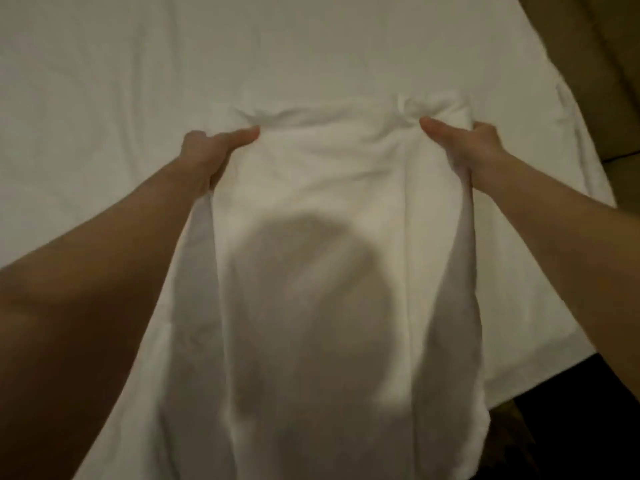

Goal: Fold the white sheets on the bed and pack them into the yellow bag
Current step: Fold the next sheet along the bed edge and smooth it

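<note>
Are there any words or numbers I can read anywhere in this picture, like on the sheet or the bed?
None: no words, numbers, labels or signs show anywhere.
The white sheet held up by the left hand and the right hand is plain.
The bed under it is plain white too.
The tan surface at the upper right carries no print.
The picture is a bit blurred, so a tiny tag could be missed.

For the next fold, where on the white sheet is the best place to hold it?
Probably the two far corners, one from each side, as now: the left hand and right hand each pinch an edge of the sheet, keeping the narrow strip taut between them.
</note>
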Available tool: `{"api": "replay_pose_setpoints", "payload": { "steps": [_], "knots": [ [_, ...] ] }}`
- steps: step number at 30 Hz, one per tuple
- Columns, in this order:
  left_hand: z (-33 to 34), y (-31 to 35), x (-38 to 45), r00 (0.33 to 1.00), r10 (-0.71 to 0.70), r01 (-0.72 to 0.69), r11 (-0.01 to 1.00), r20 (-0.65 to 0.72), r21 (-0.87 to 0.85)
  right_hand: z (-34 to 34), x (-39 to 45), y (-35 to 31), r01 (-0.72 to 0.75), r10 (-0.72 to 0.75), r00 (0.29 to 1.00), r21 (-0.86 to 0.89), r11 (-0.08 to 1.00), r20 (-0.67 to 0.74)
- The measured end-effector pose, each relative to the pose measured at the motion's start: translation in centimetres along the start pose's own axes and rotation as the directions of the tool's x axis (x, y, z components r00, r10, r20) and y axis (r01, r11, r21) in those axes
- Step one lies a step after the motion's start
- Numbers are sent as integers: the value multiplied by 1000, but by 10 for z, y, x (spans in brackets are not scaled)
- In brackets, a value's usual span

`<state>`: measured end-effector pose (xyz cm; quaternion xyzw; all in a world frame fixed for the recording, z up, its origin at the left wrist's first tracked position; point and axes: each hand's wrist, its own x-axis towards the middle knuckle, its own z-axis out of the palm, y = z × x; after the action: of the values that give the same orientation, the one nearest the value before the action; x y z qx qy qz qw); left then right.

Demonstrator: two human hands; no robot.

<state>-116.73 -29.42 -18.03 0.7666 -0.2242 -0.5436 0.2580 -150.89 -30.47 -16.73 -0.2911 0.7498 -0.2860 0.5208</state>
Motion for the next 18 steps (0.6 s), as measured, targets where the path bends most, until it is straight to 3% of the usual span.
{"api": "replay_pose_setpoints", "payload": {
  "steps": [4, 8, 10, 12, 14, 16, 18],
  "knots": [
    [1, -1, 22, 997, 10, -8, 1000, 79, -22, 5, 22, -6, 55, -54, 998, -57, 997, 13],
    [-7, 10, 39, 978, -73, 47, 990, 196, 134, 4, 37, 2, 32, -27, 999, -115, 993, 45],
    [-9, 25, 39, 961, -75, 35, 988, 266, 152, 2, 42, -10, 19, 5, 995, -228, 973, 103],
    [-9, 38, 37, 956, -38, -6, 989, 290, 148, 3, 49, -32, 12, 58, 990, -477, 879, 132],
    [-7, 43, 35, 964, -2, -49, 981, 265, 187, 7, 54, -62, 72, 45, 989, -722, 688, 142],
    [-6, 44, 33, 976, 57, -102, 972, 208, 213, 22, 56, -88, 273, -13, 949, -798, 537, 316],
    [-8, 46, 27, 975, 107, -148, 965, 193, 215, 53, 45, -102, 441, 96, 843, -782, 441, 530]
  ]
}}
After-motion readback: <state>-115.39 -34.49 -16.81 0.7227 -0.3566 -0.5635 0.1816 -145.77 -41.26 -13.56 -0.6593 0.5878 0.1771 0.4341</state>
